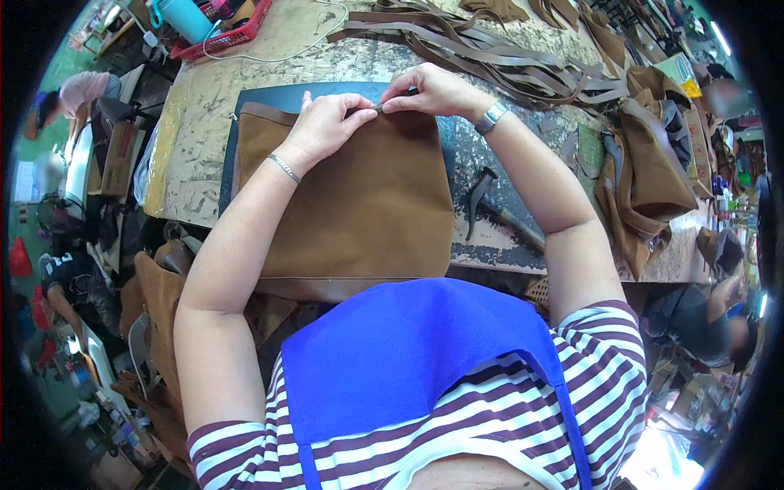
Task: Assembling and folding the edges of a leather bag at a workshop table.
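Observation:
A brown leather bag panel [367,196] lies on a dark cutting mat [286,96] at the near edge of the workbench. A darker strip runs along its far edge. My left hand [327,126] pinches that far edge near its middle, thumb and fingers closed on it. Right beside it, my right hand [429,90] grips the same edge with thumb and forefinger, and the two sets of fingertips almost meet. What lies between the fingertips is mostly hidden. To the right of the panel rests a hammer [482,196] with a dark head.
Long brown leather straps [490,53] pile up at the far side of the worn workbench [196,139]. Brown leather bags [653,163] are heaped at the right. A red basket [237,37] and a blue bottle [181,20] stand far left. Other people work at both sides.

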Tool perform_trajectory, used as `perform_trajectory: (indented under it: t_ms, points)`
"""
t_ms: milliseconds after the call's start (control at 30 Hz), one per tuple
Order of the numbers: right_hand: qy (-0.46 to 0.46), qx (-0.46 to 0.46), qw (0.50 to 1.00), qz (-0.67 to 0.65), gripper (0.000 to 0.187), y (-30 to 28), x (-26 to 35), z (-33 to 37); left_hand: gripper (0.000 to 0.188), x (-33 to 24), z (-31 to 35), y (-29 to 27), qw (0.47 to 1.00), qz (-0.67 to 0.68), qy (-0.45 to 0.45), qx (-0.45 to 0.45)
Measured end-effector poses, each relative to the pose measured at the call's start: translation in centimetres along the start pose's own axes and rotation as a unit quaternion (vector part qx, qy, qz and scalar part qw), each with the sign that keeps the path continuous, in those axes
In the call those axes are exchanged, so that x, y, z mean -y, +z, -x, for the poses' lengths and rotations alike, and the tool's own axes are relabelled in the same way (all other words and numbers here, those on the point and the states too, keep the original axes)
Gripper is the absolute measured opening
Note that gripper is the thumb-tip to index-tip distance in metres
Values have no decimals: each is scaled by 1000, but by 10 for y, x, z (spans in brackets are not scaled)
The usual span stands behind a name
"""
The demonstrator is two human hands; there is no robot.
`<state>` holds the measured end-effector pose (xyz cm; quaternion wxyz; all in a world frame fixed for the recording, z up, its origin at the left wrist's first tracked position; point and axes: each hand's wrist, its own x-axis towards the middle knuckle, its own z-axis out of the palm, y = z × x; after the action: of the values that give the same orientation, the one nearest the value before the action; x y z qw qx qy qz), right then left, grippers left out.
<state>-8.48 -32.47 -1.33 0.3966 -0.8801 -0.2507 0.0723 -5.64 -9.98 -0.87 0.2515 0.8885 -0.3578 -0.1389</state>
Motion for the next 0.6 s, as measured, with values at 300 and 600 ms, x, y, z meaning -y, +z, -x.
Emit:
perform_trajectory:
  t_ms: [300,600]
  points:
    - [28,-20,999,-20,27,2,-4,4,31,12,5,-4,996,-47,64,-34]
    - [-20,-59,998,-4,28,13,-7,4,31,12,6,-6,999,-7,33,-24]
